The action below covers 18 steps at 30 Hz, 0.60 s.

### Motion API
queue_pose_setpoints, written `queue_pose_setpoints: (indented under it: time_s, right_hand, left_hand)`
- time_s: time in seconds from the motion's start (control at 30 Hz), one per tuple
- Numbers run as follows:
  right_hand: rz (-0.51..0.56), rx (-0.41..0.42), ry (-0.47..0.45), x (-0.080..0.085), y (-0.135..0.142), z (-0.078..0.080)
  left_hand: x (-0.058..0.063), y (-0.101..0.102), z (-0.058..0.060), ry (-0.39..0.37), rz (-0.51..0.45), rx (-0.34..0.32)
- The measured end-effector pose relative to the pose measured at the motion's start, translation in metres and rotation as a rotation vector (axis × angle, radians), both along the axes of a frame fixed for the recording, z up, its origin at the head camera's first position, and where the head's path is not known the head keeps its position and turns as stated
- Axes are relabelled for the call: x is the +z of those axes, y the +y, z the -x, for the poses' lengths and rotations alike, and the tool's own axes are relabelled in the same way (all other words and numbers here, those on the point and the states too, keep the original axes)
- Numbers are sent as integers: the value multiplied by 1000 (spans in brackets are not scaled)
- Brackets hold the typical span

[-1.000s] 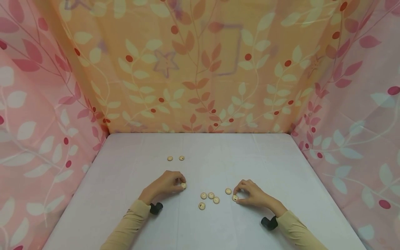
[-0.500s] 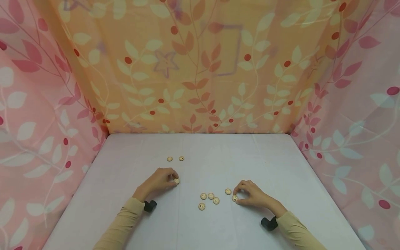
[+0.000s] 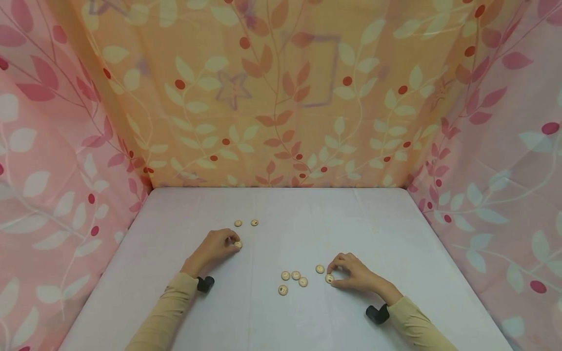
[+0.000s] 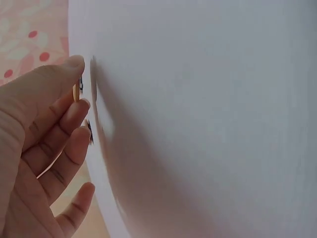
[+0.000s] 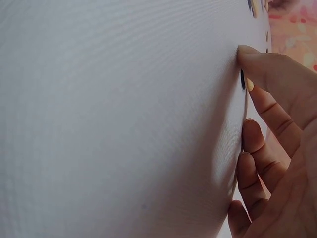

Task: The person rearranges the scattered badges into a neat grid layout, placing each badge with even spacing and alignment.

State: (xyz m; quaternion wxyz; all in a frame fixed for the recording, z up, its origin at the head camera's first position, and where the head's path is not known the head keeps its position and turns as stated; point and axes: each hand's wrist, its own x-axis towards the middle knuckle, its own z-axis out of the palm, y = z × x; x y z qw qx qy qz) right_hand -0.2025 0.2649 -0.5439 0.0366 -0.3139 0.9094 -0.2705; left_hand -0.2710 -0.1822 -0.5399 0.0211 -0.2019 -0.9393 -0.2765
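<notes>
My left hand [image 3: 213, 247] pinches a small round wooden disc [image 3: 238, 244] between thumb and fingertips, toward the left of the table. In the left wrist view the disc [image 4: 77, 91] is seen edge-on, held just above the cloth. Two like discs lie behind that hand, a left one [image 3: 238, 223] and one with a dark mark [image 3: 254, 223]. At the right, my right hand [image 3: 356, 273] has thumb and forefinger around the edges of a marked disc [image 3: 330, 279] on the table. Right behind its fingertips lies another disc [image 3: 320, 269].
Several more discs lie in a loose group mid-table, among them a front one [image 3: 283, 290] and a right one [image 3: 303, 282]. A white cloth covers the table [image 3: 281, 321]. A patterned orange curtain [image 3: 281, 97] hangs behind, with pink ones at both sides.
My left hand has moved left and away from me, carrying its disc toward the two far discs. The right hand has stayed on its disc.
</notes>
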Motion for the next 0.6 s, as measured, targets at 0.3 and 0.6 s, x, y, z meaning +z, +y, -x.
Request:
queue_pose_setpoints:
  time_s: [0.3,0.6]
  right_hand:
    - [4,3,-5,-2,0,-1]
    - [-8,-8,-15,0,0,-2]
  left_hand:
    - [2,-11,4,40,-23,64]
    - [-1,-20,15,14,-17,147]
